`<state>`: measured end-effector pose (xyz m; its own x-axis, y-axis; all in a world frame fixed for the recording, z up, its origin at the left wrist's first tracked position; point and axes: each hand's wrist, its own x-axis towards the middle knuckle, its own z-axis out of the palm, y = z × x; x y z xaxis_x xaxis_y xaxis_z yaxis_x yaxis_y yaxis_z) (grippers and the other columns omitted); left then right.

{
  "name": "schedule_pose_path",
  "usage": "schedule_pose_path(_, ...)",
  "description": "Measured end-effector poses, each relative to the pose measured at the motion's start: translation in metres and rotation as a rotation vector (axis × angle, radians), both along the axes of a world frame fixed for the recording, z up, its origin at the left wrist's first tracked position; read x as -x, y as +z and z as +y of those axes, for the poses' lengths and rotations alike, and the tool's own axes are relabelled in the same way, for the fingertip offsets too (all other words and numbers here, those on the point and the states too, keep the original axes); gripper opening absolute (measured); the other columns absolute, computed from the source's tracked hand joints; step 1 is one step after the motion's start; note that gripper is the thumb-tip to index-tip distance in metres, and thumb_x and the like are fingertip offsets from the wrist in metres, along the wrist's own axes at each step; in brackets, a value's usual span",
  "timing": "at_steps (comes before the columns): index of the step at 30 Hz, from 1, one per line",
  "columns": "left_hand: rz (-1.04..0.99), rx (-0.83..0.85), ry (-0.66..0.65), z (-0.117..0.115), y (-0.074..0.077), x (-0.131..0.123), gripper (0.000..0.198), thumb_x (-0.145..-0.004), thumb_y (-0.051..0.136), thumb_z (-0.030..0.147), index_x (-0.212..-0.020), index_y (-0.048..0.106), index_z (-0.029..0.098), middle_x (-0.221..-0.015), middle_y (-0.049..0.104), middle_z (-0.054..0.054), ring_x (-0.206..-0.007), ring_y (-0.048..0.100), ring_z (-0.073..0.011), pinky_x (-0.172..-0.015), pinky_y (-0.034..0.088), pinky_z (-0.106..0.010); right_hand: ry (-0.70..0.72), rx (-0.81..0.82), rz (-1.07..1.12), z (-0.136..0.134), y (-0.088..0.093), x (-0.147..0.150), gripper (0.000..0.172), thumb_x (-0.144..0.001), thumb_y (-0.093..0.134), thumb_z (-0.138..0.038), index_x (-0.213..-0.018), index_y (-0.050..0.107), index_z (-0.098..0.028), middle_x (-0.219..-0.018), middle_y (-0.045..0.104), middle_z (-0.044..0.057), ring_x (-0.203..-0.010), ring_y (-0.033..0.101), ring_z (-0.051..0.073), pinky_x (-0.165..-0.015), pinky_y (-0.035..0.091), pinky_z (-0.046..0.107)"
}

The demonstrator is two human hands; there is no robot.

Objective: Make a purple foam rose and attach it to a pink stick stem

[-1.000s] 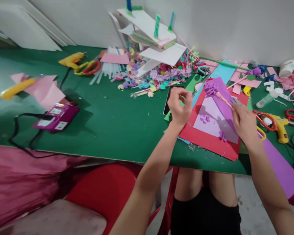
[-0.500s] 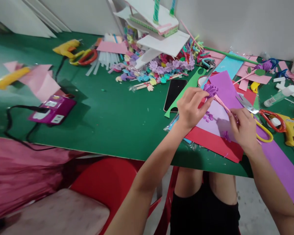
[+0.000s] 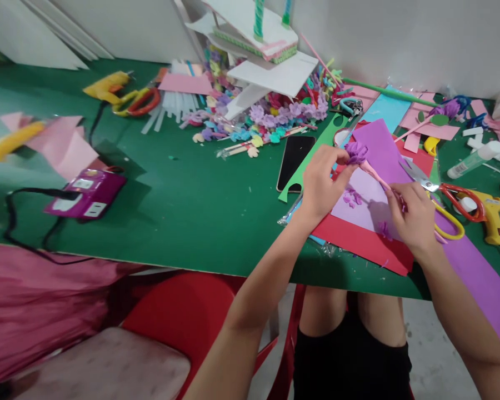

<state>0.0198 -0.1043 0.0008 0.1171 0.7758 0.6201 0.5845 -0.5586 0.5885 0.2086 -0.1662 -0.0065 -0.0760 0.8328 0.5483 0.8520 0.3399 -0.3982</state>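
Observation:
A purple paper flower [image 3: 355,152] on a pink stem [image 3: 375,173] is held between my two hands, above a stack of coloured paper. The fingers of my left hand [image 3: 325,176] pinch the flower's base. Lower right, my right hand [image 3: 411,214] is closed around the stem's other end, which its fingers partly hide. Beneath lies a lilac sheet [image 3: 358,208] with small purple scraps [image 3: 352,196] on it, over red paper [image 3: 375,253]. Scissors [image 3: 445,191] with red and yellow handles lie just beyond my right hand.
A phone [image 3: 295,162] and a green cut strip [image 3: 308,165] lie left of the paper. At the right are a yellow glue gun [image 3: 492,215] and a glue stick [image 3: 475,159]. Colourful felt flowers [image 3: 270,114] heap up behind. A purple power box [image 3: 86,193] sits at left.
The camera view has shifted slightly. My left fingers have turned a little at the flower, and more of its head shows. My right hand keeps its hold on the stem.

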Motion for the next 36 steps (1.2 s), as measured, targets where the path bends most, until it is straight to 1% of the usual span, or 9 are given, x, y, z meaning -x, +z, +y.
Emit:
schedule_pose_path(7,0.045,-0.055,-0.009,0.001,-0.003,0.0,0.016,-0.096,0.049,0.032,-0.083,0.05,0.022,-0.086,0.064,-0.003,-0.081,0.059,-0.0151,-0.066,0.046,-0.029,-0.006,0.007,0.031,0.001,0.001,-0.001,0.021,-0.095,0.048,-0.034,-0.094,0.064,-0.021,-0.085,0.068,0.007,-0.075,0.064,0.021,-0.063,0.047,0.032)
schedule_pose_path(14,0.051,-0.101,-0.046,0.0,-0.001,0.004,0.017,-0.097,0.044,0.033,-0.086,0.051,0.023,-0.089,0.066,-0.004,-0.083,0.059,-0.0161,-0.07,0.047,-0.032,0.015,0.049,0.042,0.0,0.004,-0.001,0.022,-0.096,0.045,-0.032,-0.095,0.064,-0.019,-0.081,0.068,0.007,-0.07,0.063,0.02,-0.061,0.043,0.031)
schedule_pose_path(19,-0.024,-0.093,-0.116,0.004,-0.002,0.009,0.024,-0.097,0.042,0.042,-0.087,0.052,0.023,-0.085,0.066,-0.003,-0.079,0.062,-0.0141,-0.063,0.047,-0.029,0.017,0.07,0.042,-0.002,0.006,-0.001,0.025,-0.097,0.043,-0.034,-0.096,0.064,-0.02,-0.079,0.068,0.007,-0.069,0.063,0.02,-0.06,0.042,0.03)
schedule_pose_path(22,-0.036,-0.105,-0.146,0.006,-0.003,0.012,0.023,-0.097,0.042,0.041,-0.089,0.052,0.023,-0.087,0.067,-0.002,-0.074,0.062,-0.0115,-0.06,0.046,-0.026,0.024,0.066,0.057,-0.002,0.006,-0.001,0.025,-0.096,0.044,-0.033,-0.095,0.064,-0.019,-0.079,0.069,0.007,-0.07,0.064,0.019,-0.061,0.043,0.03)
schedule_pose_path(24,0.009,-0.124,-0.155,0.007,-0.004,0.015,0.021,-0.098,0.041,0.038,-0.09,0.052,0.022,-0.087,0.068,-0.002,-0.072,0.062,-0.011,-0.061,0.046,-0.026,0.029,0.071,0.057,-0.002,0.006,-0.002,0.025,-0.096,0.044,-0.032,-0.096,0.065,-0.018,-0.081,0.069,0.007,-0.07,0.064,0.019,-0.061,0.043,0.03)
schedule_pose_path(27,0.124,-0.155,-0.17,0.01,-0.006,0.018,0.02,-0.099,0.038,0.035,-0.091,0.051,0.022,-0.085,0.067,-0.003,-0.075,0.062,-0.0129,-0.064,0.047,-0.027,0.035,0.098,0.038,-0.001,0.005,-0.002,0.025,-0.096,0.045,-0.031,-0.097,0.066,-0.017,-0.082,0.07,0.007,-0.068,0.063,0.018,-0.059,0.041,0.03)
schedule_pose_path(30,0.139,-0.179,-0.177,0.011,-0.006,0.02,0.018,-0.098,0.038,0.035,-0.092,0.049,0.023,-0.084,0.065,-0.004,-0.077,0.062,-0.0145,-0.065,0.048,-0.029,0.044,0.111,0.024,-0.001,0.003,-0.001,0.025,-0.096,0.046,-0.031,-0.096,0.067,-0.017,-0.08,0.07,0.007,-0.068,0.063,0.018,-0.058,0.039,0.029)
schedule_pose_path(33,0.086,-0.152,-0.182,0.011,-0.005,0.02,0.017,-0.098,0.038,0.037,-0.092,0.048,0.025,-0.083,0.063,-0.003,-0.075,0.06,-0.0147,-0.064,0.047,-0.03,0.048,0.099,0.021,-0.001,0.002,-0.001,0.025,-0.096,0.046,-0.031,-0.095,0.067,-0.017,-0.079,0.07,0.006,-0.068,0.063,0.018,-0.057,0.038,0.029)
schedule_pose_path(36,0.022,-0.076,-0.199,0.011,-0.004,0.019,0.017,-0.098,0.04,0.038,-0.091,0.049,0.025,-0.083,0.062,-0.002,-0.072,0.059,-0.0135,-0.061,0.046,-0.029,0.047,0.097,0.024,-0.001,0.002,0.0,0.025,-0.096,0.046,-0.031,-0.096,0.067,-0.017,-0.08,0.07,0.007,-0.069,0.063,0.018,-0.057,0.039,0.029)
